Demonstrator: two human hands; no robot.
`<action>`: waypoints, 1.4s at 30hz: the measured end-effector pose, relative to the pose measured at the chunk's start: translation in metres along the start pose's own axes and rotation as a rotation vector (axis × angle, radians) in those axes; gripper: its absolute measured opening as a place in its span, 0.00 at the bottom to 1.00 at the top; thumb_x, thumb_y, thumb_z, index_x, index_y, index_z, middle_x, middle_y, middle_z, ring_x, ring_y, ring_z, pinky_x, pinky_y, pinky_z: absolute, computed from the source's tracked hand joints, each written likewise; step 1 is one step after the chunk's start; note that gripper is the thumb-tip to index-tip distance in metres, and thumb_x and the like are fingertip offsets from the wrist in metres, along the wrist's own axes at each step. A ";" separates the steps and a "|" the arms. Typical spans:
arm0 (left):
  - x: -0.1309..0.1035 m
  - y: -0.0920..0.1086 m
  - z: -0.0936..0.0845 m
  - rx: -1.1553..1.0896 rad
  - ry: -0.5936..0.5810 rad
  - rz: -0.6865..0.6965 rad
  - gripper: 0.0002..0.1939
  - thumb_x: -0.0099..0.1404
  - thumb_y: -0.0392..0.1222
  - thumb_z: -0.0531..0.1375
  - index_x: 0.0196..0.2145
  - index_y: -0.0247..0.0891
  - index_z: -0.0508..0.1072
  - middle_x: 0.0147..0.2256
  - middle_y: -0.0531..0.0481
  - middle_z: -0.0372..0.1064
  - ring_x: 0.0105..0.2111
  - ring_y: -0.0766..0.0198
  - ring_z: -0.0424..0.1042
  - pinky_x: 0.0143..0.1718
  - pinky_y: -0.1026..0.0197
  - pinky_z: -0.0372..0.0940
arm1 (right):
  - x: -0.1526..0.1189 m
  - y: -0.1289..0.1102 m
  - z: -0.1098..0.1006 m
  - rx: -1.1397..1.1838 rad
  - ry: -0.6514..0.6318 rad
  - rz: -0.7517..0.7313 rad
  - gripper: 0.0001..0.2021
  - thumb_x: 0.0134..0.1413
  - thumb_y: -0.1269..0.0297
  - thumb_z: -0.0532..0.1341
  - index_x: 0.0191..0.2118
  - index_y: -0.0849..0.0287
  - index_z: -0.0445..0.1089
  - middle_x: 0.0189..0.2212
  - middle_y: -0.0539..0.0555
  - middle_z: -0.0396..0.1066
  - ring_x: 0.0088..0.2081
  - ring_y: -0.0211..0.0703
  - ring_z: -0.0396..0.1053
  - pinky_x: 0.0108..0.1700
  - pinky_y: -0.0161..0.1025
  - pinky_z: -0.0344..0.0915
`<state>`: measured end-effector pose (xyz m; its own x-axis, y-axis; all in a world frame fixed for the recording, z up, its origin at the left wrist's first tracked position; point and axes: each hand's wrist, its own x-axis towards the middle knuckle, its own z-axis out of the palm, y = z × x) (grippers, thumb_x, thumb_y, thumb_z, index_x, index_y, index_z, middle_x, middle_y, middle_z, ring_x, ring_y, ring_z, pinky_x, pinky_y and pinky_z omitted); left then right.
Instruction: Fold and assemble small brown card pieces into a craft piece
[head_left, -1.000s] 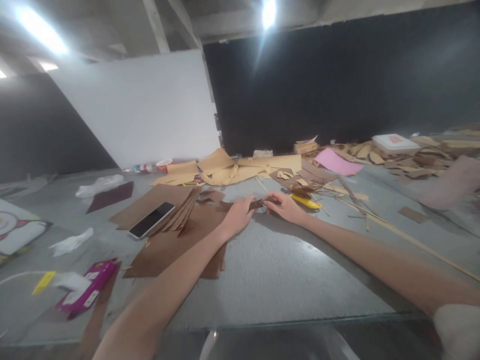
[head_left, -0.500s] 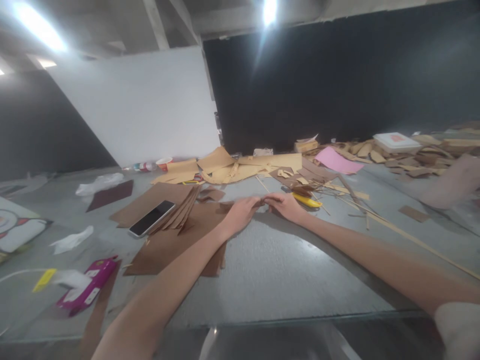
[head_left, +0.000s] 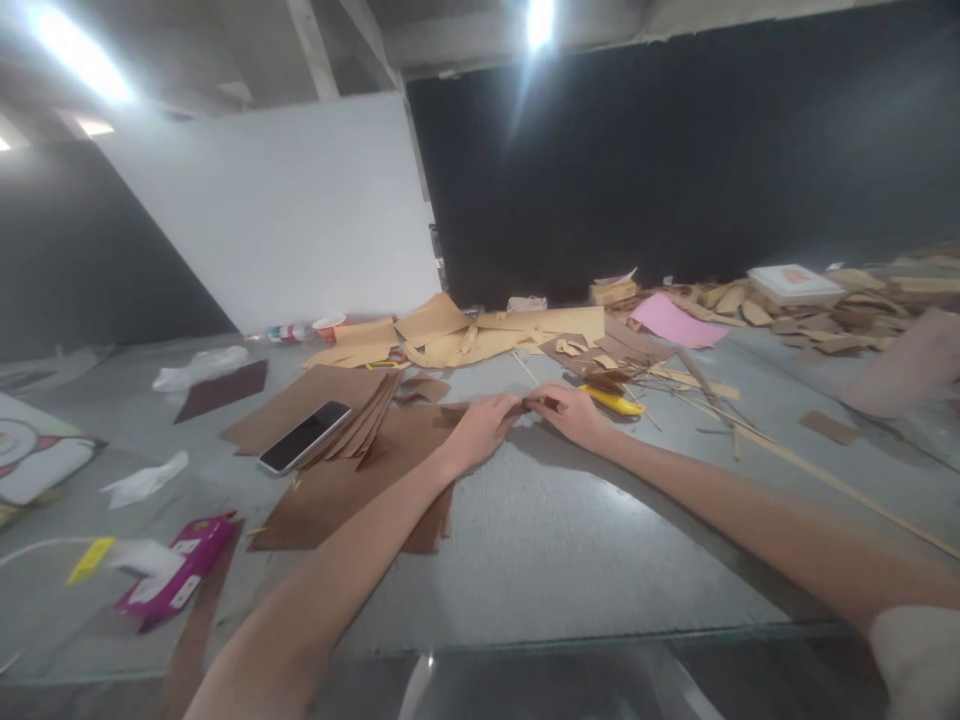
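Above the grey table, my left hand (head_left: 486, 428) and my right hand (head_left: 571, 414) meet fingertip to fingertip. Both have their fingers closed on a small brown piece (head_left: 524, 405) that looks like sheet material; the fingers hide most of it. Left of my left hand lie brown sheets (head_left: 352, 500), partly under my forearm. A fanned stack of brown sheets (head_left: 367, 415) rests farther back, with a phone (head_left: 306, 437) on it. Just beyond my right hand is a yellow-handled cutter (head_left: 616, 402), beside brown and tan scraps (head_left: 592, 360).
A magenta power strip (head_left: 176, 575) with a white plug sits at the front left. Crumpled tissue (head_left: 146, 480) lies behind it. Tan sheets (head_left: 480, 345) spread along the back, with a pink sheet (head_left: 675, 320) to their right. Long thin strips (head_left: 825, 475) cross the right side.
The fingers of my right hand have shifted slightly at the small brown piece. My left hand stays almost in place, and the things on the table have not moved.
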<state>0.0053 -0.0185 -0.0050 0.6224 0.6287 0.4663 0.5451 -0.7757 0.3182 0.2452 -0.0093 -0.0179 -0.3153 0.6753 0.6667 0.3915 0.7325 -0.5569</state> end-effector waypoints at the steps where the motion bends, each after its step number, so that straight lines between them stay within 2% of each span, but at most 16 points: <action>1: -0.001 -0.001 0.001 -0.004 0.005 -0.014 0.12 0.81 0.38 0.56 0.59 0.40 0.70 0.52 0.41 0.78 0.54 0.51 0.78 0.57 0.49 0.71 | 0.000 0.001 0.000 -0.001 0.006 -0.025 0.15 0.72 0.51 0.61 0.40 0.53 0.82 0.38 0.55 0.82 0.33 0.45 0.75 0.39 0.42 0.71; 6: -0.004 -0.003 0.003 -0.015 0.017 -0.120 0.23 0.78 0.38 0.60 0.67 0.39 0.61 0.56 0.36 0.76 0.57 0.47 0.78 0.58 0.45 0.72 | -0.004 0.007 0.003 -0.039 0.091 0.052 0.12 0.68 0.50 0.66 0.45 0.52 0.81 0.34 0.53 0.81 0.31 0.45 0.75 0.37 0.41 0.72; 9: -0.005 -0.003 0.002 -0.018 -0.011 -0.116 0.24 0.78 0.38 0.59 0.67 0.39 0.60 0.56 0.36 0.77 0.56 0.46 0.79 0.57 0.45 0.73 | -0.006 0.009 0.004 -0.055 0.080 0.068 0.12 0.68 0.51 0.66 0.42 0.52 0.80 0.31 0.51 0.81 0.30 0.45 0.76 0.37 0.41 0.72; 15: -0.005 -0.001 0.001 -0.059 -0.024 -0.111 0.25 0.77 0.39 0.60 0.68 0.40 0.59 0.56 0.36 0.77 0.57 0.46 0.79 0.57 0.45 0.73 | -0.006 0.004 0.003 -0.068 0.050 -0.049 0.12 0.72 0.54 0.62 0.45 0.51 0.82 0.36 0.52 0.82 0.32 0.43 0.77 0.39 0.40 0.75; 21: -0.006 0.000 -0.002 -0.143 -0.005 -0.118 0.27 0.78 0.41 0.60 0.70 0.42 0.57 0.58 0.37 0.76 0.58 0.47 0.78 0.60 0.44 0.72 | -0.004 -0.002 -0.001 0.003 0.032 -0.167 0.14 0.76 0.57 0.59 0.50 0.49 0.83 0.44 0.55 0.84 0.42 0.46 0.81 0.47 0.43 0.78; 24: -0.005 0.001 -0.002 -0.156 0.011 -0.115 0.25 0.79 0.43 0.59 0.69 0.42 0.60 0.61 0.37 0.74 0.60 0.47 0.76 0.62 0.43 0.70 | -0.005 -0.001 0.000 -0.006 0.019 -0.157 0.14 0.76 0.56 0.59 0.53 0.49 0.82 0.45 0.54 0.83 0.42 0.45 0.81 0.47 0.43 0.78; 27: -0.004 0.001 -0.002 -0.141 0.045 -0.108 0.23 0.79 0.43 0.59 0.68 0.43 0.62 0.63 0.38 0.72 0.62 0.48 0.75 0.64 0.43 0.69 | -0.007 0.003 0.002 -0.069 0.040 -0.080 0.15 0.74 0.55 0.60 0.58 0.49 0.79 0.43 0.54 0.83 0.36 0.45 0.79 0.45 0.44 0.78; 30: -0.003 0.002 -0.003 -0.129 0.053 -0.082 0.22 0.80 0.42 0.58 0.68 0.43 0.64 0.64 0.39 0.71 0.63 0.49 0.74 0.65 0.44 0.68 | -0.009 0.004 0.003 -0.118 0.057 0.008 0.14 0.72 0.53 0.62 0.55 0.50 0.77 0.42 0.54 0.82 0.34 0.45 0.78 0.42 0.44 0.77; 32: -0.002 0.004 -0.004 -0.135 0.052 -0.074 0.20 0.80 0.42 0.57 0.67 0.43 0.65 0.64 0.39 0.72 0.62 0.50 0.74 0.65 0.46 0.68 | -0.009 0.002 0.002 -0.111 0.054 0.026 0.13 0.71 0.52 0.62 0.52 0.51 0.76 0.42 0.54 0.82 0.35 0.46 0.78 0.39 0.43 0.76; 34: -0.002 0.004 -0.004 -0.139 0.065 -0.087 0.20 0.80 0.42 0.57 0.66 0.42 0.65 0.64 0.39 0.72 0.62 0.50 0.74 0.65 0.46 0.68 | -0.009 -0.002 0.001 -0.082 0.066 0.029 0.15 0.70 0.51 0.63 0.54 0.52 0.74 0.42 0.55 0.82 0.35 0.46 0.78 0.38 0.42 0.76; 37: -0.003 0.003 -0.004 -0.142 0.083 -0.124 0.20 0.81 0.44 0.57 0.66 0.42 0.65 0.65 0.39 0.71 0.64 0.50 0.73 0.67 0.45 0.67 | -0.009 -0.008 -0.001 -0.064 0.071 0.016 0.14 0.69 0.51 0.63 0.53 0.52 0.73 0.42 0.55 0.82 0.34 0.45 0.78 0.40 0.42 0.75; 40: -0.004 0.002 -0.003 -0.153 0.088 -0.146 0.21 0.81 0.45 0.57 0.67 0.42 0.65 0.64 0.38 0.71 0.65 0.49 0.72 0.67 0.44 0.66 | -0.008 -0.009 -0.001 -0.106 0.016 -0.037 0.10 0.71 0.55 0.62 0.48 0.51 0.76 0.40 0.55 0.82 0.34 0.45 0.78 0.43 0.43 0.75; 42: -0.004 0.002 -0.003 -0.163 0.087 -0.156 0.21 0.81 0.45 0.57 0.67 0.41 0.64 0.64 0.37 0.71 0.64 0.49 0.72 0.66 0.43 0.67 | -0.007 -0.007 0.000 -0.120 -0.002 -0.065 0.10 0.71 0.57 0.60 0.48 0.51 0.77 0.40 0.55 0.82 0.34 0.45 0.77 0.44 0.44 0.75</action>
<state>0.0022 -0.0224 -0.0040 0.4830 0.7401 0.4680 0.5289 -0.6725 0.5176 0.2451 -0.0193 -0.0190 -0.3454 0.6267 0.6985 0.4704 0.7597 -0.4490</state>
